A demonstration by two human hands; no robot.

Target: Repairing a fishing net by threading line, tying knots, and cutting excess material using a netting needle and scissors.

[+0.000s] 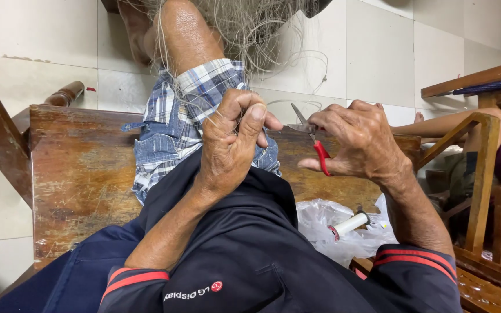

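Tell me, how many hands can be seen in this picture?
2. The left hand pinches thin line over the knee. The right hand holds red-handled scissors beside it. Another person sits at the right edge; their hands are not visible.

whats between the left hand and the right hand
In the head view, the blades of the red-handled scissors in the right hand bridge the gap toward the left hand.

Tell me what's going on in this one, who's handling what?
A person seated on a wooden bench works on fine, pale netting draped over the raised knee. The left hand pinches a thin strand, fingers curled tight. The right hand holds small red-handled scissors, blades open and pointing at the strand between the hands. A white spool lies on a clear plastic bag beside the person. Someone else's leg shows at the right.
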